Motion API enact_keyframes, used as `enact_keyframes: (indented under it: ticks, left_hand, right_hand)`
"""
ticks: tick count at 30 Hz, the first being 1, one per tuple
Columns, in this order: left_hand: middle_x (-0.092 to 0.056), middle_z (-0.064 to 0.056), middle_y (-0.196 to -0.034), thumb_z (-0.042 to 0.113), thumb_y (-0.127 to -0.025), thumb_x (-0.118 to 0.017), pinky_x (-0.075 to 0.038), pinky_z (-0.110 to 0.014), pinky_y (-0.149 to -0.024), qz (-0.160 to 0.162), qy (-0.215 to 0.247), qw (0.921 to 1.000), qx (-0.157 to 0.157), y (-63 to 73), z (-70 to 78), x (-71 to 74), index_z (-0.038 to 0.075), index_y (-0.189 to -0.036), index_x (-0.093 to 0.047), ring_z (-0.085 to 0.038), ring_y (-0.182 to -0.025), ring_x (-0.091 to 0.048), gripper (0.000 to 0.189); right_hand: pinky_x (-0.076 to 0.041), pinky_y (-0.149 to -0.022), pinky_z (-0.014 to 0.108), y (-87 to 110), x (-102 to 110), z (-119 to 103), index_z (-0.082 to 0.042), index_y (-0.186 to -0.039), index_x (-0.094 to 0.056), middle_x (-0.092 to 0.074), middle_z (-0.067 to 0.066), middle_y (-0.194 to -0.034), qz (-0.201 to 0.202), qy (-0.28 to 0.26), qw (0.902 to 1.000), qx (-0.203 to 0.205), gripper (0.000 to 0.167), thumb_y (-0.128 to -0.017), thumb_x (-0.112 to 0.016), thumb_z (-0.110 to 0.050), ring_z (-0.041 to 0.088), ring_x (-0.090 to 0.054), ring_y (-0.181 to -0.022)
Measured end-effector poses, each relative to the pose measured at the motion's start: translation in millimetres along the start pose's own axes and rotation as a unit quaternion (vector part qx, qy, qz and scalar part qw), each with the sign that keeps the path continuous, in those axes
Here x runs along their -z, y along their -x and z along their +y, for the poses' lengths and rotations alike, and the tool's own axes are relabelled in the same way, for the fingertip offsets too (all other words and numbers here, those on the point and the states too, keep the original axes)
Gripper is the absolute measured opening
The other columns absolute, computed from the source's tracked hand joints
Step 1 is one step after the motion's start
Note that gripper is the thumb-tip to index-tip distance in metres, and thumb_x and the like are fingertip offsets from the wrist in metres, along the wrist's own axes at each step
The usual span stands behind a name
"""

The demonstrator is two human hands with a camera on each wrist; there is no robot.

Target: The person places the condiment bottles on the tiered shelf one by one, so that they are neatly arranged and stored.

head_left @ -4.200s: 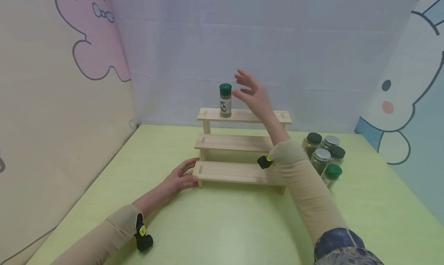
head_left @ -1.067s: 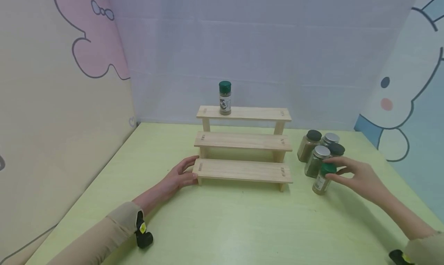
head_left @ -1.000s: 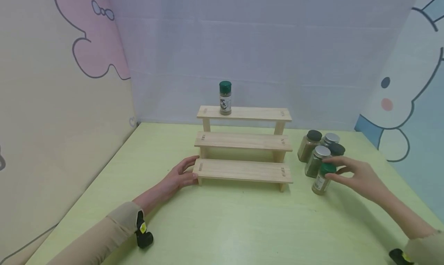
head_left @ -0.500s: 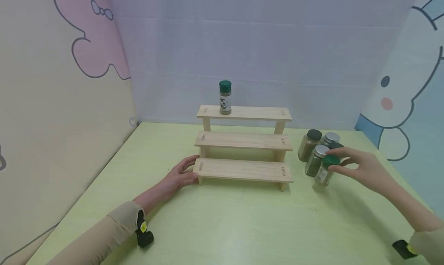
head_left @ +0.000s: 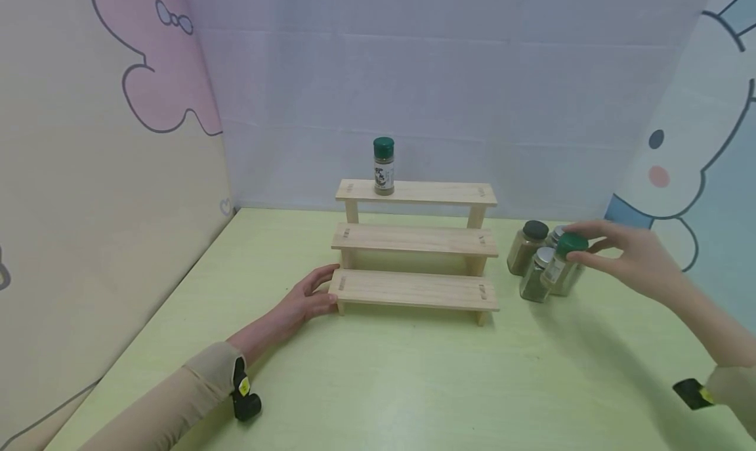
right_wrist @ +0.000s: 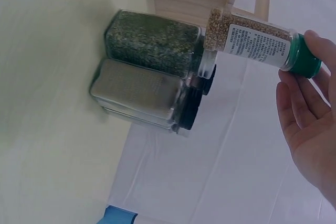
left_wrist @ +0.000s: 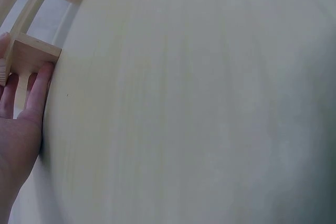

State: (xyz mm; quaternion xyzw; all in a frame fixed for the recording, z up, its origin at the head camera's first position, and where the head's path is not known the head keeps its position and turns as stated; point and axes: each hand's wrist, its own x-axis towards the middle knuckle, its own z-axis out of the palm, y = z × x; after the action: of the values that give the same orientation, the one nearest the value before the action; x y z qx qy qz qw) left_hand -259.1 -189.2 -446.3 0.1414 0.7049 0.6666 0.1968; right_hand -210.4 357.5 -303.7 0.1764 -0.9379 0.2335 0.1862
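By its green cap, my right hand pinches a spice jar filled with small brown grains. The jar hangs tilted above the table, in front of the jar cluster in the head view. My left hand holds the left end of the lowest step of a three-tier wooden rack. Its fingers reach the step's leg in the left wrist view. On the top tier, left of centre, another green-capped spice jar stands upright.
Right of the rack stand several jars: a black-capped jar, a silver-capped jar and others partly hidden by the held jar. A pale cloth wall rises behind the table.
My right hand has left the top-tier jar, gone to the cluster at right, taken its green-capped jar by the cap and raised it off the table. My left hand stays on the rack.
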Motion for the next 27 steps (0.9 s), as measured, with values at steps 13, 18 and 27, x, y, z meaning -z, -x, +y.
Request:
enact_keyframes:
  ticks: [13,18,27]
  left_hand:
    - [-0.024,-0.005,-0.162,0.014,-0.096,-0.061,-0.051,-0.038,-0.105,0.002,0.005,1.0000,0.000,0.0,1.2,-0.3,0.026,-0.154,-0.027,-0.026,-0.135,-0.049,0.068]
    - [-0.023,-0.007,-0.163,0.014,-0.096,-0.061,-0.050,-0.038,-0.106,0.000,0.004,1.0000,-0.001,-0.5,0.1,-1.4,0.024,-0.155,-0.026,-0.027,-0.135,-0.049,0.069]
    - [-0.023,-0.007,-0.162,0.012,-0.096,-0.061,-0.052,-0.036,-0.103,0.003,0.012,0.9999,0.002,-0.7,0.8,-2.2,0.023,-0.155,-0.026,-0.025,-0.132,-0.051,0.070]
  right_hand:
    - [-0.041,-0.073,-0.001,-41.4,24.5,-18.8,-0.013,-0.124,-0.068,-0.056,-0.045,-0.107,0.043,-0.040,0.9977,0.034,0.044,-0.082,-0.080,-0.010,-0.020,-0.058,-0.077]
    - [-0.039,-0.071,0.000,-56.0,28.3,-23.2,-0.018,-0.127,-0.066,-0.052,-0.045,-0.106,0.032,-0.032,0.9990,0.003,0.044,-0.085,-0.078,-0.018,-0.021,-0.054,-0.080]
    - [-0.041,-0.074,0.004,-88.1,25.2,-36.6,-0.019,-0.128,-0.066,-0.056,-0.042,-0.103,0.057,-0.069,0.9960,-0.004,0.041,-0.089,-0.075,-0.026,-0.018,-0.057,-0.081]
